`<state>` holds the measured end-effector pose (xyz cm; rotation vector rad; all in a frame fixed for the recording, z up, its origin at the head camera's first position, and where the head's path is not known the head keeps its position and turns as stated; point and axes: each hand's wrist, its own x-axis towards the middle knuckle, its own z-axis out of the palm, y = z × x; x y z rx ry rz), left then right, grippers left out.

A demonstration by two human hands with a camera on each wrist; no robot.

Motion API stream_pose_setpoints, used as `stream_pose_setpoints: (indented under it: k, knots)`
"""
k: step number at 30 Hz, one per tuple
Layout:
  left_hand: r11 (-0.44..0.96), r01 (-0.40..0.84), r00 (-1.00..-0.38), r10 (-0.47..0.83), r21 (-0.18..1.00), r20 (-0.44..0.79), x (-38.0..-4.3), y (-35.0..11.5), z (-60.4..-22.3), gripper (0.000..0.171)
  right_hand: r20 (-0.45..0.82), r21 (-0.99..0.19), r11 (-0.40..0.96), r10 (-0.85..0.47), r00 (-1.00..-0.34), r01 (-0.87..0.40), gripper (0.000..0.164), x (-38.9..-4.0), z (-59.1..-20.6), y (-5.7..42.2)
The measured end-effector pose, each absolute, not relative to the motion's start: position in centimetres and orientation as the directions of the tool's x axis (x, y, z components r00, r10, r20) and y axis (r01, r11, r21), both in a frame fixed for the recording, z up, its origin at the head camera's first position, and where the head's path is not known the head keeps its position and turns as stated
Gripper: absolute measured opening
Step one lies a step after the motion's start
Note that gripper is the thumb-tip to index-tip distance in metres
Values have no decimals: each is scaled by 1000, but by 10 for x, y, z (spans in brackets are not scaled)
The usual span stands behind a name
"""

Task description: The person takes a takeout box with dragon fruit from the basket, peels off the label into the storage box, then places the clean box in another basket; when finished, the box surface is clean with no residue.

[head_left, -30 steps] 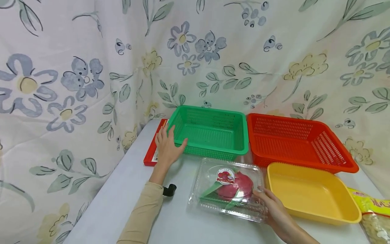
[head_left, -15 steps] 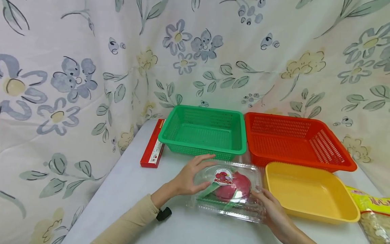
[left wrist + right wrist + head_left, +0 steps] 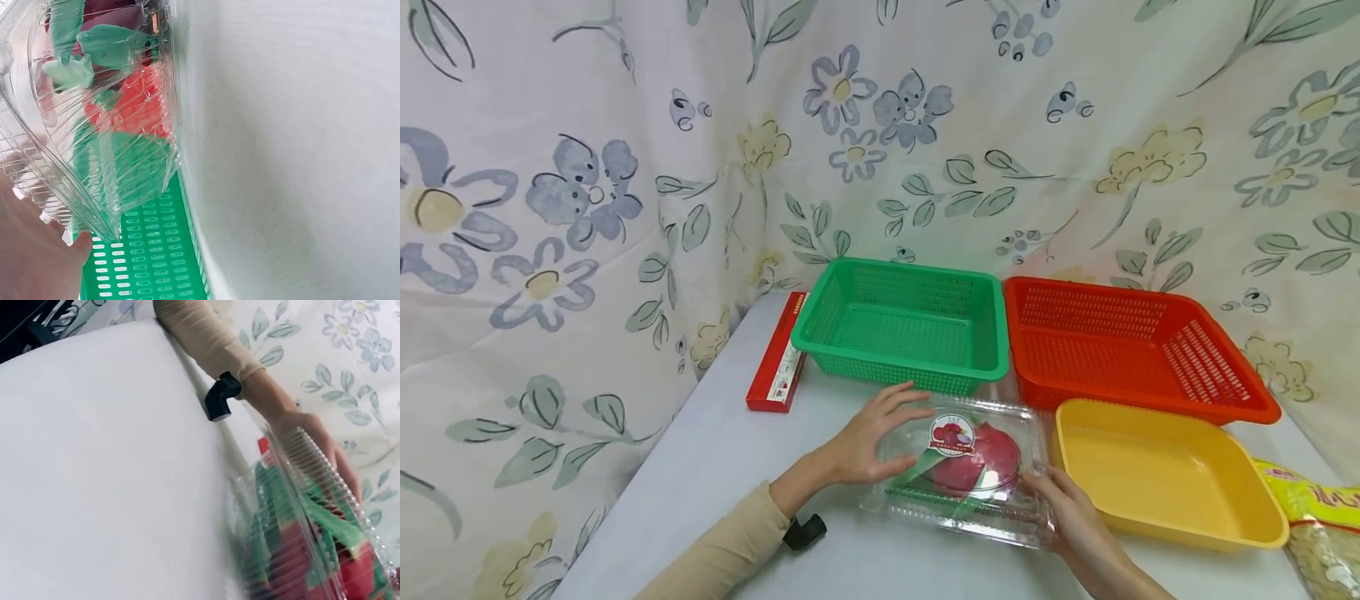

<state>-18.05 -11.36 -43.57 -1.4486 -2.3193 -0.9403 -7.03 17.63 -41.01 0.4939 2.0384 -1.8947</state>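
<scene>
Operator: Where is the clear container [image 3: 962, 467]?
Spotter: Between your hands, in front of the green basket [image 3: 902, 329]. You see pink-red and green contents [image 3: 996, 454] through the lid, but glare and ribbed plastic blur their outlines. The round sticker [image 3: 952, 435] covers some of them, and its small lettering is unreadable.

Operator: And the right hand?
Spotter: Your right hand [image 3: 1078, 521] grips the container's right edge, thumb uppermost; the fingers underneath are mostly hidden. In the right wrist view, only a sliver of it shows at the border.

Operator: The left?
Spotter: Your left hand [image 3: 868, 442] is spread wide at the opposite edge, clasping nothing. You can't tell how firmly it touches. The left wrist view cuts it off at the lower left corner.

Operator: Does the container lie flat on the bench [image 3: 865, 567]?
Spotter: You can't tell from these angles.

Operator: What else is partly concealed?
Spotter: The green basket's rim overlaps the red box [image 3: 775, 358], the yellow tray [image 3: 1172, 475] covers a corner of the red basket [image 3: 1097, 358], and the right border crops your yellow-topped bag [image 3: 1326, 525].
</scene>
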Motion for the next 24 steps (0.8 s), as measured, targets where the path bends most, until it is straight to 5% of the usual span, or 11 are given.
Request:
stream_pose_setpoints:
  k: [24]
  knots:
    - [312, 852, -498, 729, 420, 469, -179, -116, -437, 58, -83, -926, 357, 118, -990, 120, 54, -59, -382, 190]
